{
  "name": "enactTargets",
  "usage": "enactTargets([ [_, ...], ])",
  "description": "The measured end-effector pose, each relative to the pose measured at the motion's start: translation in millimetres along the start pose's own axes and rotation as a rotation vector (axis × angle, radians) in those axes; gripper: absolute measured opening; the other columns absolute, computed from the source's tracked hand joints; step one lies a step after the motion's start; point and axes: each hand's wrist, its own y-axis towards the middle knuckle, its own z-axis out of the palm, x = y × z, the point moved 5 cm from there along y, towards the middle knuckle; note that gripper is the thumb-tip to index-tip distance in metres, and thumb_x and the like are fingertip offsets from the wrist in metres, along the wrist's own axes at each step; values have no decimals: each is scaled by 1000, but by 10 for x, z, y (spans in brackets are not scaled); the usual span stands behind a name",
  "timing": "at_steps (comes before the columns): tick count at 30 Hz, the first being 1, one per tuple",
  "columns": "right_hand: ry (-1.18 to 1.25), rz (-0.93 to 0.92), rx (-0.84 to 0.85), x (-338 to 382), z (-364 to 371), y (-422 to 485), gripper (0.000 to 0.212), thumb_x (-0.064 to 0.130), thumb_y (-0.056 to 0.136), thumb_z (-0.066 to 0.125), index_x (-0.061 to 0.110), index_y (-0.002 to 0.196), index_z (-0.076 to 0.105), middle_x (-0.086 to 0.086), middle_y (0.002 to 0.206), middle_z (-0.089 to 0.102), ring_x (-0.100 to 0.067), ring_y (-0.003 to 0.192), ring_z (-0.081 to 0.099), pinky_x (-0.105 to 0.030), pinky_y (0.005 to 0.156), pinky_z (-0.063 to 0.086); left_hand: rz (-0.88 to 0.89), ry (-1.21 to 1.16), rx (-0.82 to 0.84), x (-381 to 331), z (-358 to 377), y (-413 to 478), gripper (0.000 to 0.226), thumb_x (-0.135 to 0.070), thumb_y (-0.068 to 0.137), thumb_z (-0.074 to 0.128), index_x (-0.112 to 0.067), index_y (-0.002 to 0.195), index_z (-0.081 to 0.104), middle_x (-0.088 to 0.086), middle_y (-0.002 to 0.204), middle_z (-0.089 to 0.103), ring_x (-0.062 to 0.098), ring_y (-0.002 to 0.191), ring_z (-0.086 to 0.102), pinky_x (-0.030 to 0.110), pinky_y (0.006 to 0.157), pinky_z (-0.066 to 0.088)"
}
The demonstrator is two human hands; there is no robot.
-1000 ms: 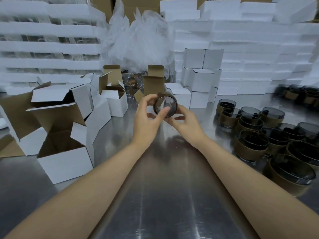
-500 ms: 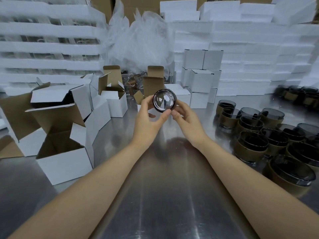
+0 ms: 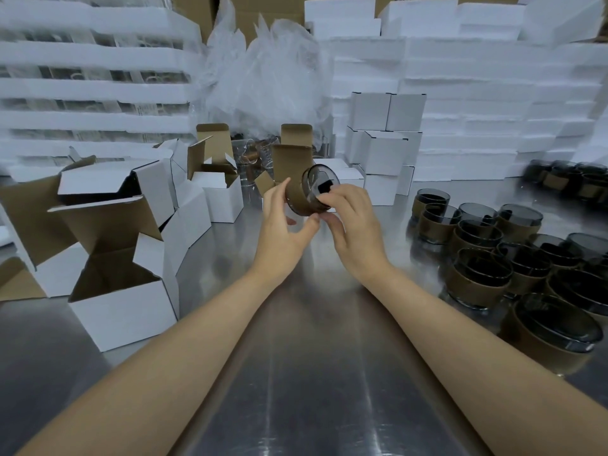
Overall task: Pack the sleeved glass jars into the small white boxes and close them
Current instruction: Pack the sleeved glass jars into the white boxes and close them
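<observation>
Hands first, from the head camera: one left hand and one right hand, both holding a single sleeved jar in the air above the steel table. The left fingers curl round the far side of the brown sleeve with the thumb underneath. The right fingers wrap over the near side, thumb tucked below.

That jar lies tipped on its side. Its axis runs roughly level, from lower left to upper right, and a round glass end faces up and right with a dark piece showing through it. Whether that end is mouth or base I cannot tell.

To the right, about eleven standing jars sit upright in a tight cluster, with a further blurred group at the far right edge that I cannot count.

On the left are at least four open white boxes, brown flaps raised, one directly behind the held jar. At least six closed white boxes are stacked behind the right hand.

Foam slabs and clear plastic wrap fill the back.
</observation>
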Motion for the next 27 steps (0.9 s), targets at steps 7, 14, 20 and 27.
enactTargets([
  [7, -73, -154, 4, 44, 40, -23, 20, -1, 82, 68, 8, 99, 75, -14, 93, 62, -25, 102, 49, -42, 77, 47, 11, 16, -38, 21, 3, 2, 70, -17, 68, 66, -22, 133, 42, -11, 120, 33, -3, 101, 50, 9, 83, 43],
  [14, 187, 139, 65, -159, 72, -17, 66, 7, 75, 79, 11, 134, 49, 0, 131, 43, -14, 125, 42, -31, 104, 41, -1, -68, -41, 54, -17, 16, 64, 3, 68, 71, -35, 111, 43, 2, 122, 46, -6, 106, 52, 10, 86, 43],
  [20, 336, 322, 80, -280, 78, -49, 88, 9, 69, 83, 19, 144, 37, 15, 127, 45, 1, 121, 46, -22, 103, 41, -28, -36, -40, 18, -38, 19, 60, 17, 69, 62, -33, 99, 45, 6, 118, 45, -1, 104, 51, 20, 90, 48],
  [27, 475, 383, 53, -166, 92, -51, 60, 15, 76, 77, 32, 125, 48, 15, 125, 52, -4, 118, 52, -29, 96, 50, -246, 515, -29, 154, -71, -10, 59, -18, 84, 67, -24, 138, 44, 5, 148, 18, 26, 139, 12, 38, 112, 17],
])
